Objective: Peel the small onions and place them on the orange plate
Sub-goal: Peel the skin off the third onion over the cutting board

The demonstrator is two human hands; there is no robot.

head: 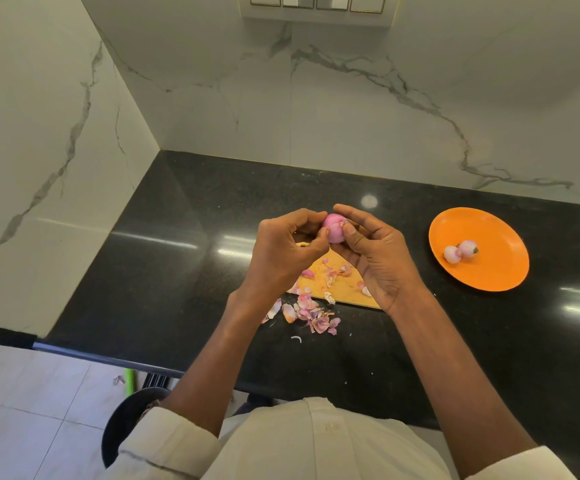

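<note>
While the peeling goes on: both hands work above the wooden board (342, 289).
Onion: a small pink onion (334, 230) sits between the two hands, up off the black counter (184, 258).
Left hand: the left hand (287, 252) pinches one side of it.
Right hand: the right hand (373, 258) grips the other side by the root end.
Plate: two peeled onions (460, 251) lie on the orange plate (489, 271), well off to the right.
Skins: dry skins (311, 313) lie by the board.
Tip: I think it helps to hold it still and pull off only the thin skin.
</note>
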